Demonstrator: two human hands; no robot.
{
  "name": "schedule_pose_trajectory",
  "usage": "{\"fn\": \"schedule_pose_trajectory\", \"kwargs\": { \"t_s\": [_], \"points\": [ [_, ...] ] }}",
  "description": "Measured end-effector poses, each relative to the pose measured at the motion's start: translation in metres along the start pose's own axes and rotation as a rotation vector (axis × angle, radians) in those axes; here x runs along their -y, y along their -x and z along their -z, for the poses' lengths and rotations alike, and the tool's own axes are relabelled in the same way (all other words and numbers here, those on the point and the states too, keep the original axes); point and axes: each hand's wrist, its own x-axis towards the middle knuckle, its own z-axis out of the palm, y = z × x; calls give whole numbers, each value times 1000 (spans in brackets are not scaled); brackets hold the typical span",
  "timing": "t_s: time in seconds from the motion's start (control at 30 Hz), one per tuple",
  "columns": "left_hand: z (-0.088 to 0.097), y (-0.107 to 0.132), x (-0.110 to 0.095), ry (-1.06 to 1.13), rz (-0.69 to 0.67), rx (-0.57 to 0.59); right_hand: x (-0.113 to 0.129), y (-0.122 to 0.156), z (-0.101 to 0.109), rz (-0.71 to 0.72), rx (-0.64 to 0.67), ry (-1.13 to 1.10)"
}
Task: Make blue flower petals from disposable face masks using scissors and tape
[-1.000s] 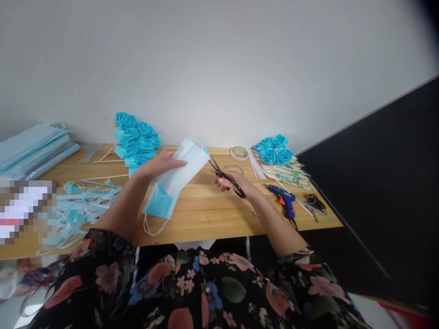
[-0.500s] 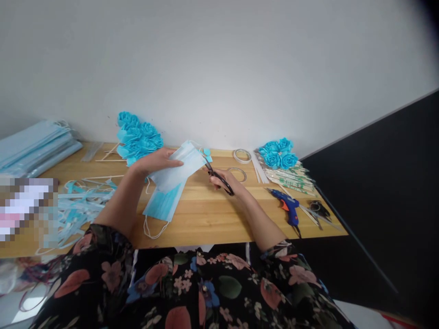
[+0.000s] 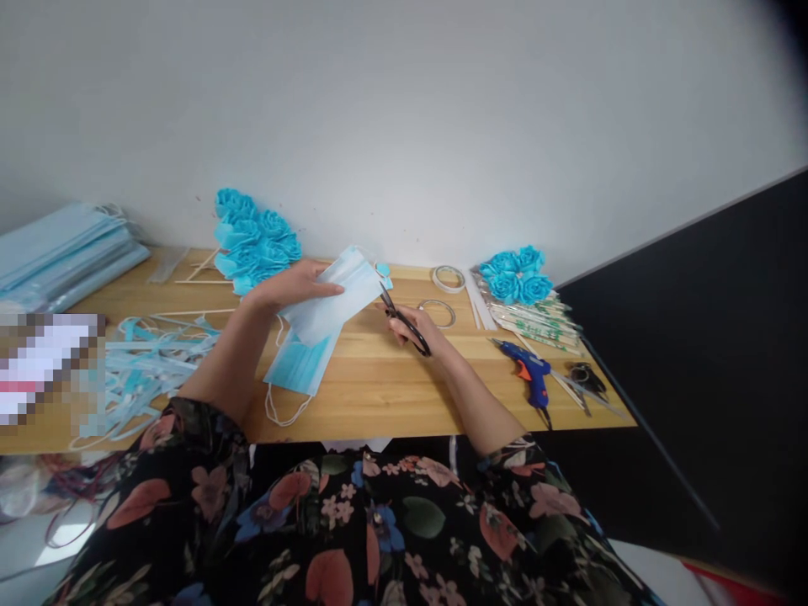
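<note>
My left hand (image 3: 291, 287) grips a pale blue face mask (image 3: 334, 296), holding it a little above the wooden table (image 3: 379, 396). My right hand (image 3: 413, 326) is closed round the handles of black scissors (image 3: 404, 320), whose blades point up-left at the mask's right edge. A second blue mask (image 3: 296, 366) lies flat on the table under the held one, its white ear loop hanging toward the front edge.
A stack of masks (image 3: 63, 257) sits far left, cut blue strips (image 3: 145, 366) beside it. Blue fabric roses (image 3: 256, 240) lie at the back, more roses (image 3: 514, 278) on packed sticks at right. Tape rings (image 3: 445, 278), a blue glue gun (image 3: 530, 374) and small scissors (image 3: 584, 379) lie right.
The scissors have moved left up to the mask's right edge. The held mask has shifted slightly left and lower.
</note>
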Motion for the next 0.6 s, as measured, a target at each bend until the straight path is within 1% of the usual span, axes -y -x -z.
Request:
{"fn": "schedule_pose_trajectory", "kwargs": {
  "t_s": [0.13, 0.43, 0.6],
  "points": [
    [0, -1, -1, -25, 5, 16, -1, 0, 0, -7, -2, 4],
    [-4, -1, -1, 26, 16, 36, 4, 0, -2, -16, -5, -21],
    [-6, -1, -2, 12, 14, 47, 5, 0, -2, -28, -13, -24]
  ]
}}
